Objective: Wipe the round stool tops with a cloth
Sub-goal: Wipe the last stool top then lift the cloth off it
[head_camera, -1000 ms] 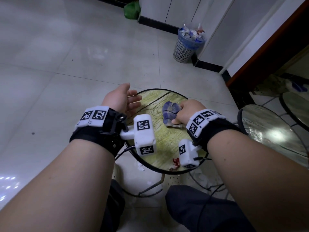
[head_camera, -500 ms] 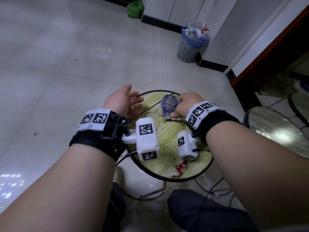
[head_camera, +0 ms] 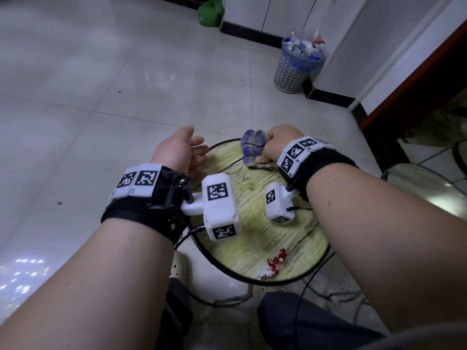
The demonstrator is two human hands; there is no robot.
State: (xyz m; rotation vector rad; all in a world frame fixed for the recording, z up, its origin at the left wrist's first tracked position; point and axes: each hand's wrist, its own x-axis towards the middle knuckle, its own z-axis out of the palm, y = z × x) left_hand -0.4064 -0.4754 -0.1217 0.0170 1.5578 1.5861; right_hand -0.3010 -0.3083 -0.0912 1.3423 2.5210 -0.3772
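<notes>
A person's right hand (head_camera: pixel 279 145) kept a tight grip on a crumpled blue-and-grey checked cloth (head_camera: pixel 252 149), pressing it against the far edge of a round stool top (head_camera: pixel 255 238), a yellow-green disc printed with a cracked wood-grain pattern and ringed by a thin black rim. The left hand (head_camera: pixel 177 152) rested at the stool's left edge with its grip wide, fingers relaxed and holding nothing. Both wrists wore black straps carrying white blocks printed with black square markers, and thin black cables trailed from them. Small red scraps (head_camera: pixel 275 261) lay on the near part of the top. To the right stood a second round stool (head_camera: pixel 427 190) with a shiny, reflective surface. On the glossy pale tiled floor (head_camera: pixel 101 84) behind, a perforated white wastebasket (head_camera: pixel 293 69) lined in blue was heaped with rubbish, and a green bag (head_camera: pixel 209 11) sat against the wall's dark skirting.
</notes>
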